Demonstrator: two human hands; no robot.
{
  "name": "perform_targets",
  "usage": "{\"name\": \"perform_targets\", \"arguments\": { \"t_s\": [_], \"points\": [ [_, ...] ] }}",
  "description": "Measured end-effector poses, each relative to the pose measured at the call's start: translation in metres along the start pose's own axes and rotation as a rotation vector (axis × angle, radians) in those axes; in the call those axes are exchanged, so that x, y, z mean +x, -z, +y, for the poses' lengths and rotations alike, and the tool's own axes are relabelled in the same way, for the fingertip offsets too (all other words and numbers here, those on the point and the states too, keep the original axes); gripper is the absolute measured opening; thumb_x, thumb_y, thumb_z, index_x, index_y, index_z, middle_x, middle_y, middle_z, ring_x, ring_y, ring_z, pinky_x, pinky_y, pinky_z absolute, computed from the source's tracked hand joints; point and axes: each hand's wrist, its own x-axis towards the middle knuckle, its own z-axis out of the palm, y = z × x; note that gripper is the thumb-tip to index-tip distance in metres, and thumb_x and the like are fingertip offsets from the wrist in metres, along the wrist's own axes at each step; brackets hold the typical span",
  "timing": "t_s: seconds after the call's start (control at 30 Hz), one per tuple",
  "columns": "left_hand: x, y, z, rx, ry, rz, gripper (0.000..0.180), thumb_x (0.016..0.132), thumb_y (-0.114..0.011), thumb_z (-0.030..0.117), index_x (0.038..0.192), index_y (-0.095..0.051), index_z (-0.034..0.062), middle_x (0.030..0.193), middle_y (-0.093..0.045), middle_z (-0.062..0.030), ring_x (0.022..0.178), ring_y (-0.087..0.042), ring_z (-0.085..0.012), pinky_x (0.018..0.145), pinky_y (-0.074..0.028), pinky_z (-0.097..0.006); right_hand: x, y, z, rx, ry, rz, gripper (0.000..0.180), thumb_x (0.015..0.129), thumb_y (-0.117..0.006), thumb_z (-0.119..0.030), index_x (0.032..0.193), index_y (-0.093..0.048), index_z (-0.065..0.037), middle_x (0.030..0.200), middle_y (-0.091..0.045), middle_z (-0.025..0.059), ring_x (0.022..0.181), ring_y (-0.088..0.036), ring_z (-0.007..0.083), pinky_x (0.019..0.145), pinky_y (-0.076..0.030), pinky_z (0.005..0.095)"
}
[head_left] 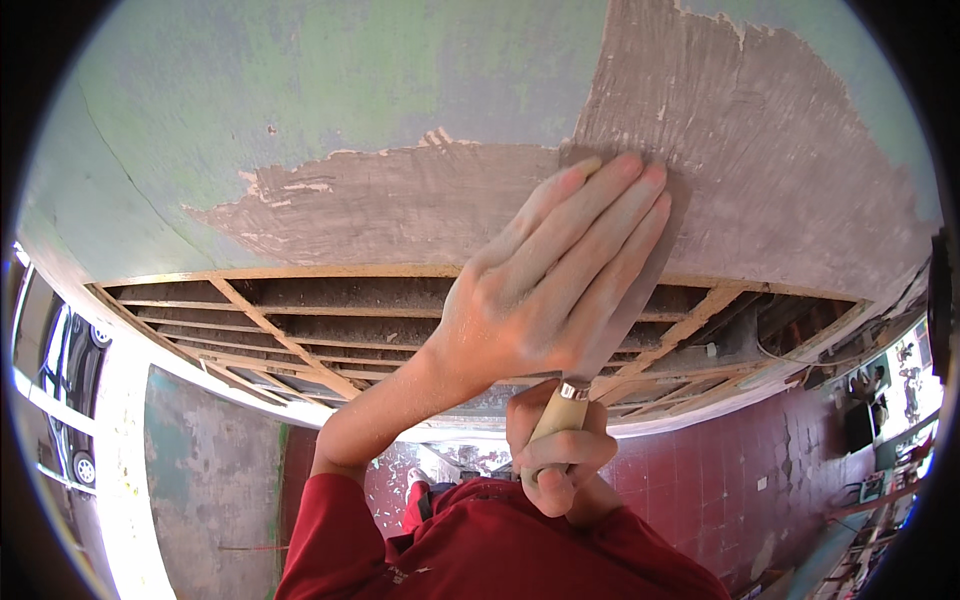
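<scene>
My right hand (562, 455) is closed round the wooden handle (562, 415) of a scraper, just below its metal collar. The scraper's broad thin blade (632, 300) runs up behind my left hand, which hides much of it. My left hand (560, 265) lies flat over the blade, fingers stretched out and held side by side, their skin dusty. Around the fingertips is a painted surface, worn green paint (330, 90) with a large bare grey-brown patch (760, 130). Ragged paint edges border that patch.
An opening with wooden battens (290, 345) borders the painted surface. A red tiled floor (690, 490) lies lower right, with cluttered objects (885, 490) at the far right. Paint flakes (390, 485) are scattered near my feet. A patchy grey-green panel (210, 470) is lower left; parked cars (75, 400) show beyond.
</scene>
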Motion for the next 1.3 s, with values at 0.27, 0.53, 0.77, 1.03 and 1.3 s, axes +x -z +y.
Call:
{"name": "perform_targets", "arguments": {
  "t_s": [0.27, 0.53, 0.77, 1.03, 1.3],
  "points": [
    [-0.005, 0.005, 0.001, 0.015, 0.009, -0.063, 0.042, 0.072, -0.072, 0.001, 0.114, -0.073, -0.0006, 0.117, -0.073, -0.012, 0.116, -0.068, -0.0281, 0.102, -0.052, -0.042, 0.001, -0.004, -0.003, -0.019, -0.006, -0.006, 0.012, 0.072, -0.059, -0.014, 0.068, -0.061, -0.003, 0.05, -0.047, 0.0028, 0.039, -0.041, 0.013, 0.037, -0.03, 0.0263],
    [0.001, 0.005, -0.002, -0.004, 0.008, -0.029, 0.043, 0.071, -0.073, 0.002, 0.114, -0.073, 0.0, 0.118, -0.073, -0.0117, 0.114, -0.068, -0.0274, 0.102, -0.052, -0.041, 0.005, -0.007, -0.003, 0.0, -0.034, -0.013, 0.011, 0.067, -0.063, -0.013, 0.066, -0.062, -0.002, 0.051, -0.048, 0.0036, 0.041, -0.045, 0.0153, 0.039, -0.034, 0.0274],
    [0.008, 0.004, -0.016, 0.001, -0.106, -0.007, 0.04, 0.073, -0.072, 0.005, 0.112, -0.071, -0.0046, 0.119, -0.071, -0.0143, 0.116, -0.066, -0.0281, 0.101, -0.054, -0.042, 0.023, -0.009, -0.002, 0.003, 0.049, -0.036, 0.01, 0.066, -0.063, -0.012, 0.066, -0.062, -0.002, 0.05, -0.047, 0.0037, 0.04, -0.043, 0.0152, 0.038, -0.034, 0.0277],
    [0.01, 0.003, -0.012, -0.016, -0.085, 0.002, 0.039, 0.073, -0.071, 0.004, 0.112, -0.072, -0.0034, 0.119, -0.071, -0.0141, 0.116, -0.067, -0.0303, 0.1, -0.054, -0.044, 0.019, -0.008, -0.008, -0.065, 0.024, -0.014, 0.024, 0.082, -0.06, -0.021, 0.068, -0.058, -0.003, 0.048, -0.047, 0.0032, 0.038, -0.041, 0.0122, 0.036, -0.028, 0.0262],
    [0.003, 0.008, -0.003, 0.016, -0.037, -0.074, 0.041, 0.074, -0.071, 0.004, 0.114, -0.072, -0.0024, 0.121, -0.071, -0.0129, 0.117, -0.067, -0.0288, 0.101, -0.053, -0.043, 0.003, -0.004, -0.014, -0.053, -0.085, 0.01, 0.009, 0.065, -0.063, -0.013, 0.067, -0.063, -0.004, 0.052, -0.047, 0.0042, 0.042, -0.044, 0.016, 0.04, -0.033, 0.0296]
  ]
}}
